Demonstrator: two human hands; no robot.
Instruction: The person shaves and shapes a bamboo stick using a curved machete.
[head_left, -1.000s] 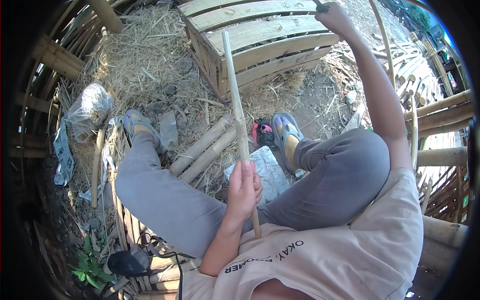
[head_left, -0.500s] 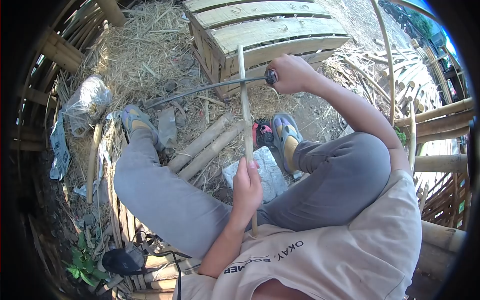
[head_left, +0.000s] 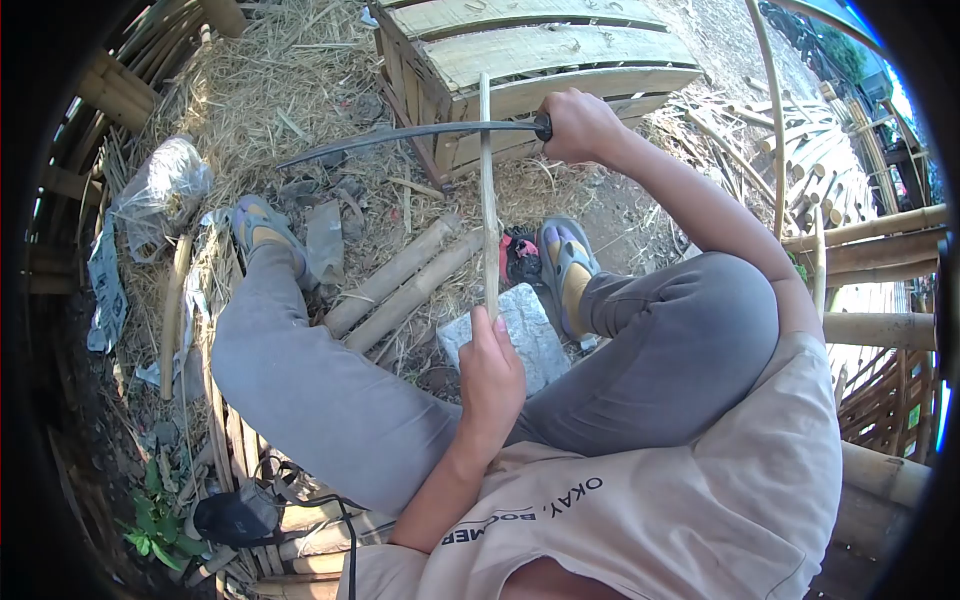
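Observation:
My left hand (head_left: 492, 375) is closed around the lower part of a long, thin bamboo strip (head_left: 489, 215), which points away from my body. In my right hand (head_left: 582, 126) is the dark handle of a machete, its fingers wrapped tightly round it. The long, slightly curved machete blade (head_left: 390, 138) extends leftward and crosses the strip near its far end. Whether the edge bites into the bamboo cannot be made out. The strip's near end is hidden behind my left hand and forearm.
A slatted wooden crate (head_left: 550, 60) stands just beyond the blade. Between my feet lie a pale stone block (head_left: 515, 340) and two bamboo poles (head_left: 400, 280). Straw covers the ground. A plastic bag (head_left: 165, 190) sits at left, a black object with straps (head_left: 240, 515) at lower left.
My right hand and the machete have moved away from my body, so the blade now crosses the strip nearer its far end. My left hand keeps its hold on the strip.

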